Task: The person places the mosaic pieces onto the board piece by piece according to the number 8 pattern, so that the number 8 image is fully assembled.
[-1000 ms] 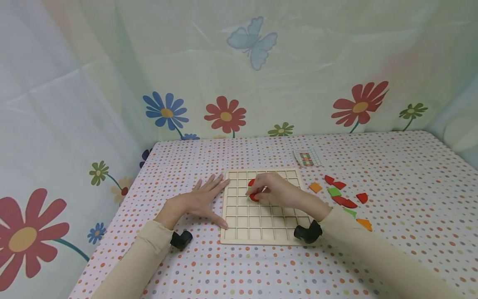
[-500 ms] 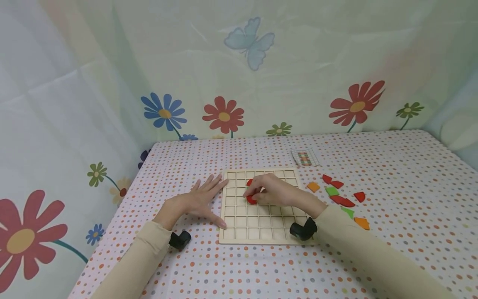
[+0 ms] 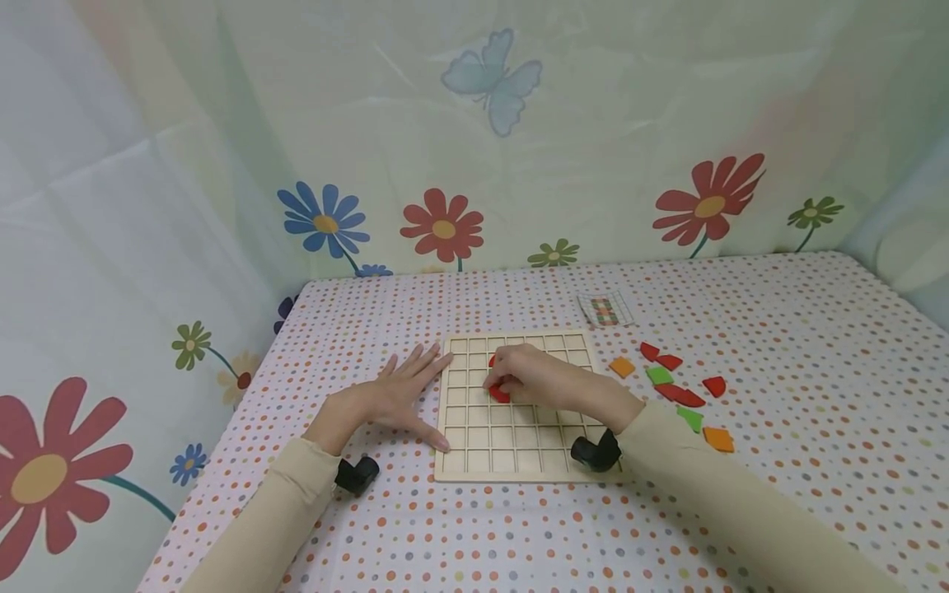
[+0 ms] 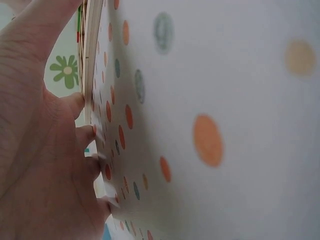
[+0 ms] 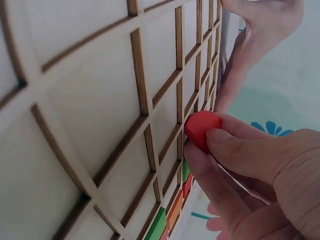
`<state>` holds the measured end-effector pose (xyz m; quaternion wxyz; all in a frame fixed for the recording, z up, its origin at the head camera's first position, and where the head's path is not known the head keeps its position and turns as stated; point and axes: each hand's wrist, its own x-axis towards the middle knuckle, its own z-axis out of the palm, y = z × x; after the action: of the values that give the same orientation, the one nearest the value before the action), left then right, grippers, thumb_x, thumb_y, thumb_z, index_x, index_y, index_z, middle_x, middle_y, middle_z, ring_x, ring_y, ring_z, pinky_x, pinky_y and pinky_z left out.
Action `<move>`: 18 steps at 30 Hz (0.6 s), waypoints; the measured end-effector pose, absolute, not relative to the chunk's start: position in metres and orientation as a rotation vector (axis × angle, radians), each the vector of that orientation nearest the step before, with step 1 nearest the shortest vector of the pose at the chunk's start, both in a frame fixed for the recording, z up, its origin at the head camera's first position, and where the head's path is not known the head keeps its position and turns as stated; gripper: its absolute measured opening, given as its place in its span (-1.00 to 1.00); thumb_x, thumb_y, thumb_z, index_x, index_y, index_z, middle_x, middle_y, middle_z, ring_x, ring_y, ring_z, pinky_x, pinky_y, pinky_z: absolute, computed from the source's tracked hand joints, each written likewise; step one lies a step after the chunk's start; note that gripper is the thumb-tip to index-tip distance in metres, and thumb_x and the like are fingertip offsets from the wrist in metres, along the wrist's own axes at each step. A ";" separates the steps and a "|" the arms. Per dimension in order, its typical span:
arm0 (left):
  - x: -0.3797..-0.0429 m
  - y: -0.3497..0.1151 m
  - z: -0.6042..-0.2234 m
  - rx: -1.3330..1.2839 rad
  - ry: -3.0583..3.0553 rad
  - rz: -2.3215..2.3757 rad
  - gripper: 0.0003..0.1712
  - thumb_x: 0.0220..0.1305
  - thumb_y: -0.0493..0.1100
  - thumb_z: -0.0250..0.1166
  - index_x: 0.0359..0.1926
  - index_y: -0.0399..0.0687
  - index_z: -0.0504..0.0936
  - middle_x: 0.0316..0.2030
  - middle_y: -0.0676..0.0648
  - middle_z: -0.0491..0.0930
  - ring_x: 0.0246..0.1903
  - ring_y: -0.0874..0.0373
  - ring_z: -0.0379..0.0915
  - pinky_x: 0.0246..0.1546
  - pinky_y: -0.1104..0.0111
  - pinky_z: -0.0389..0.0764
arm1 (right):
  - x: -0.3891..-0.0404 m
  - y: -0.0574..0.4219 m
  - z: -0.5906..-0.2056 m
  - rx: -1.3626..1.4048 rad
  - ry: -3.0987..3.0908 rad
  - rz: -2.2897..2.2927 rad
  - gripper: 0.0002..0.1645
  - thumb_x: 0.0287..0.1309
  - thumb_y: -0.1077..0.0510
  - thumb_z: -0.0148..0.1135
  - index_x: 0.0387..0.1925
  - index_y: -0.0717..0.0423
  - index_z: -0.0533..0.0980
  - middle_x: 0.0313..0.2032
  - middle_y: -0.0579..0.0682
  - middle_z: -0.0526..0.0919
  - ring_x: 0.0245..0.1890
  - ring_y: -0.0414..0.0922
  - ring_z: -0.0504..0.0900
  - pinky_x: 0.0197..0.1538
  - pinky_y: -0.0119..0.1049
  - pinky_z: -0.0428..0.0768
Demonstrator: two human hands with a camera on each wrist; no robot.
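Observation:
A pale wooden grid board lies on the table. My right hand pinches a small red piece with a rounded edge between thumb and fingers, close over the board's left-middle cells. Green, orange and red pieces sit in cells beside it in the right wrist view; in the head view the right hand mostly hides them. My left hand lies on the cloth with fingers spread, its thumb and index fingertip at the board's left edge.
Right of the board lie loose flat pieces: an orange square, green ones, several red ones and another orange one. A pattern card lies behind the board's right corner. Flowered cloth walls enclose the back and sides.
My right hand keeps its pinch on the red piece and shifts only slightly over the same cells. The left hand stays at the board's edge. The head view drifts a little.

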<state>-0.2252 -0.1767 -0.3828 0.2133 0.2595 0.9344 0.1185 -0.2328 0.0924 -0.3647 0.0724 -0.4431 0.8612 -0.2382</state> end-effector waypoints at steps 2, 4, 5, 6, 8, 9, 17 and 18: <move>-0.225 -0.176 -0.382 0.721 2.594 0.321 0.54 0.01 0.42 0.57 0.72 0.12 -0.25 0.68 -0.07 -0.46 0.64 -0.07 -0.62 0.59 -0.15 -0.40 | -0.233 0.092 -0.365 -1.341 2.602 -0.694 -0.77 0.25 0.52 0.34 -0.13 0.29 0.77 -0.27 0.01 0.64 -0.30 -0.22 0.55 -0.21 -0.46 0.61; -0.225 -0.176 -0.382 0.722 2.595 0.315 0.54 0.01 0.42 0.57 0.72 0.12 -0.25 0.68 -0.07 -0.46 0.64 -0.07 -0.62 0.59 -0.15 -0.40 | -0.234 0.093 -0.366 -1.368 2.618 -0.676 -0.78 0.25 0.52 0.34 -0.15 0.30 0.77 -0.28 0.02 0.64 -0.30 -0.21 0.57 -0.21 -0.46 0.62; -0.226 -0.176 -0.382 0.721 2.595 0.313 0.54 0.01 0.42 0.57 0.72 0.12 -0.26 0.68 -0.07 -0.46 0.65 -0.07 -0.62 0.60 -0.15 -0.40 | -0.235 0.093 -0.366 -1.382 2.625 -0.668 -0.78 0.24 0.52 0.34 -0.15 0.30 0.77 -0.29 0.02 0.64 -0.30 -0.20 0.59 -0.21 -0.46 0.62; -0.226 -0.176 -0.382 0.720 2.596 0.310 0.54 0.01 0.42 0.57 0.72 0.12 -0.26 0.68 -0.07 -0.46 0.65 -0.06 -0.62 0.60 -0.15 -0.40 | -0.235 0.093 -0.366 -1.399 2.632 -0.662 -0.78 0.23 0.52 0.35 -0.16 0.30 0.77 -0.30 0.02 0.65 -0.30 -0.19 0.61 -0.21 -0.46 0.63; -0.225 -0.176 -0.382 0.717 2.596 0.306 0.55 0.01 0.42 0.57 0.72 0.12 -0.26 0.68 -0.08 -0.46 0.65 -0.07 -0.61 0.60 -0.15 -0.40 | -0.237 0.095 -0.367 -1.432 2.642 -0.654 -0.79 0.22 0.53 0.36 -0.17 0.31 0.77 -0.33 0.02 0.64 -0.31 -0.17 0.65 -0.22 -0.45 0.64; -0.226 -0.176 -0.383 0.715 2.597 0.307 0.55 0.00 0.43 0.57 0.72 0.12 -0.26 0.68 -0.08 -0.46 0.65 -0.07 -0.60 0.60 -0.15 -0.39 | -0.237 0.095 -0.367 -1.448 2.646 -0.652 -0.79 0.21 0.53 0.37 -0.18 0.31 0.77 -0.35 0.01 0.64 -0.31 -0.16 0.65 -0.22 -0.45 0.64; -0.224 -0.176 -0.380 0.699 2.596 0.311 0.57 -0.02 0.44 0.58 0.72 0.13 -0.26 0.68 -0.08 -0.45 0.65 -0.07 -0.60 0.60 -0.15 -0.40 | -0.238 0.095 -0.368 -1.397 2.628 -0.643 -0.82 0.26 0.44 0.39 -0.12 0.30 0.77 -0.34 -0.02 0.60 -0.38 -0.27 0.52 -0.29 -0.47 0.57; -0.224 -0.176 -0.380 0.701 2.595 0.311 0.57 -0.02 0.44 0.58 0.72 0.13 -0.26 0.68 -0.08 -0.45 0.65 -0.07 -0.60 0.60 -0.15 -0.40 | -0.237 0.094 -0.368 -1.386 2.626 -0.649 -0.82 0.26 0.43 0.39 -0.12 0.31 0.77 -0.34 -0.02 0.60 -0.39 -0.27 0.51 -0.30 -0.47 0.57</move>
<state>-0.2242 -0.1757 -0.3801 0.2162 0.2529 0.9363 0.1123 -0.2371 0.0944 -0.3676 0.0510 -0.4554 0.8629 -0.2131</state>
